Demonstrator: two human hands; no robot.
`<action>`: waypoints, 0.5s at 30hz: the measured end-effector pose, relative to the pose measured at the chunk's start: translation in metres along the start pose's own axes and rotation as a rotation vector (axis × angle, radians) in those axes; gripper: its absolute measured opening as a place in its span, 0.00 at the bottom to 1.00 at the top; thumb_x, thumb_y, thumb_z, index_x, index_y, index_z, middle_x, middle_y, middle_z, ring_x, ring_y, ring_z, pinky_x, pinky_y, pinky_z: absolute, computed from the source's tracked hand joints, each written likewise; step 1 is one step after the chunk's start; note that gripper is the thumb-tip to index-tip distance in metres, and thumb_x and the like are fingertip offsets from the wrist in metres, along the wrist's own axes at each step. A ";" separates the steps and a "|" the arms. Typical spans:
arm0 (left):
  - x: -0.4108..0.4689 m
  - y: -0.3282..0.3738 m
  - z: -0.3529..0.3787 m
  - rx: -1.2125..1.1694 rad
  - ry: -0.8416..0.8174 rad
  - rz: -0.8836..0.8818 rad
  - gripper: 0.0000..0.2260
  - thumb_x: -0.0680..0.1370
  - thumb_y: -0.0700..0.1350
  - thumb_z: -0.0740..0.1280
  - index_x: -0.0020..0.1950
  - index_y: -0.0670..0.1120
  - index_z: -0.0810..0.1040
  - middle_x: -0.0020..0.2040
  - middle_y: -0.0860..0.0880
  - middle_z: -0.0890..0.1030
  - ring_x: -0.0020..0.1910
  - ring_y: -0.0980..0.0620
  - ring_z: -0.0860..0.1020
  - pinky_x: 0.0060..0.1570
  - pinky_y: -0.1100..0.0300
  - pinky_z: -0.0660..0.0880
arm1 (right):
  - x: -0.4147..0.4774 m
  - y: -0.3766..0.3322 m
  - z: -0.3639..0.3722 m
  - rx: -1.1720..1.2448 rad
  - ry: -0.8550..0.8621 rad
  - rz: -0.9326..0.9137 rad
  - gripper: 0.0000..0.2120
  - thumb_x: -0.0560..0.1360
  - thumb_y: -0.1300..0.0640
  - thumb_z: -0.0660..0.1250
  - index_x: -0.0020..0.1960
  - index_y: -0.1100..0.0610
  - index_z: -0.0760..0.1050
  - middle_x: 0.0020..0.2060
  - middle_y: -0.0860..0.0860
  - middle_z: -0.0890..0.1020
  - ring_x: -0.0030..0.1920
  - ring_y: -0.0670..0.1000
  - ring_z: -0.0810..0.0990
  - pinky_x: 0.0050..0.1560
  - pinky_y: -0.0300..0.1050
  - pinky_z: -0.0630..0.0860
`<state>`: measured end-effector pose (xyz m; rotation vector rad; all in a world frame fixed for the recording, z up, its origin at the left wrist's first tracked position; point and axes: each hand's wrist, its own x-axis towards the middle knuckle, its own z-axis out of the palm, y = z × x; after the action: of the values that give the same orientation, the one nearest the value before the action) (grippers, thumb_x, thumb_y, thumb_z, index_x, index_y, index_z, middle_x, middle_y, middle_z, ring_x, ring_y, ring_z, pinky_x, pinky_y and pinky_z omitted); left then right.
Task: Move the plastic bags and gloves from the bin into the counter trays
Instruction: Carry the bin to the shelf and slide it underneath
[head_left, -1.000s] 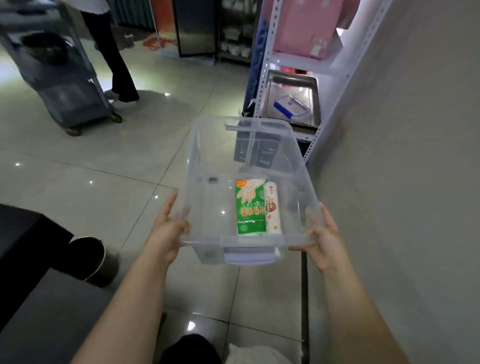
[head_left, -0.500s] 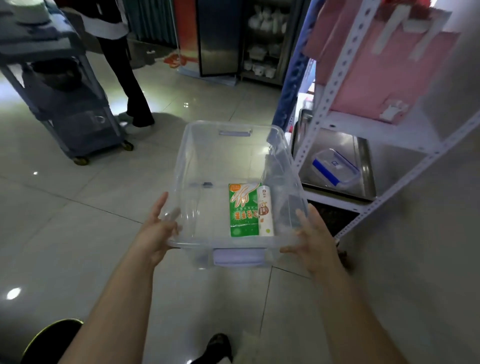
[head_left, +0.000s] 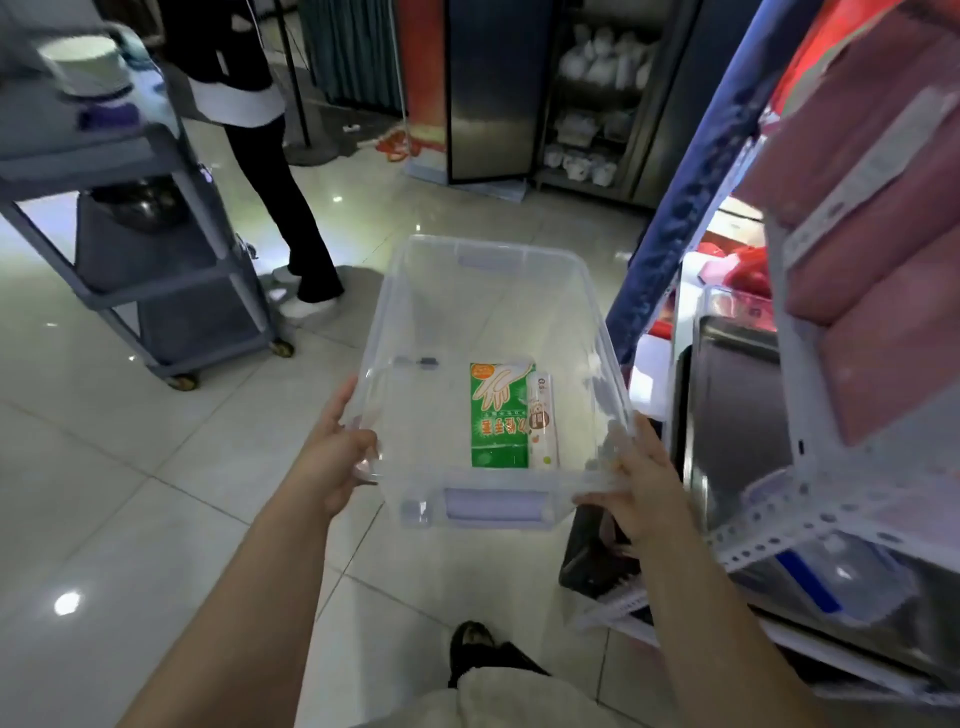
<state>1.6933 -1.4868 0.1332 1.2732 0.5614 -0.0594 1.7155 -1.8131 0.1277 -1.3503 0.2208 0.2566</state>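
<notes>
I carry a clear plastic bin in front of me above the tiled floor. My left hand grips its near left corner and my right hand grips its near right corner. On the bin's floor, toward the near right, lies a green pack of gloves with a white hand drawn on it. A narrow white roll of plastic bags lies right beside it, touching its right side.
A white metal rack stands close on the right, holding a steel tray, pink boxes and a blue-lidded container. A grey cart and a standing person are to the left. A cabinet stands ahead.
I have walked forward with the bin along the rack; the rack and its tray now sit much closer on my right. The pack and roll have kept their place in the bin.
</notes>
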 end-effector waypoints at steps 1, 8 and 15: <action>0.022 0.010 0.007 0.010 0.003 -0.003 0.38 0.69 0.25 0.56 0.66 0.63 0.69 0.56 0.50 0.78 0.48 0.43 0.80 0.42 0.44 0.79 | 0.023 -0.001 -0.001 0.014 0.024 -0.023 0.37 0.70 0.78 0.65 0.73 0.56 0.61 0.46 0.40 0.71 0.43 0.39 0.76 0.44 0.41 0.81; 0.180 0.060 0.043 0.077 -0.024 -0.044 0.42 0.65 0.24 0.57 0.66 0.64 0.71 0.60 0.51 0.79 0.55 0.44 0.79 0.47 0.45 0.78 | 0.168 -0.022 0.013 0.336 0.255 0.105 0.29 0.74 0.72 0.65 0.69 0.49 0.69 0.46 0.50 0.75 0.41 0.52 0.72 0.33 0.67 0.80; 0.360 0.095 0.095 0.298 -0.256 -0.154 0.41 0.64 0.25 0.57 0.57 0.70 0.75 0.58 0.50 0.80 0.50 0.43 0.79 0.37 0.55 0.75 | 0.272 0.009 0.032 0.493 0.547 0.144 0.29 0.74 0.72 0.63 0.67 0.44 0.69 0.60 0.50 0.76 0.57 0.60 0.74 0.44 0.75 0.75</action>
<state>2.0721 -1.4496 0.0799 1.4821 0.4373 -0.4423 1.9720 -1.7647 0.0431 -0.8884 0.7890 -0.0565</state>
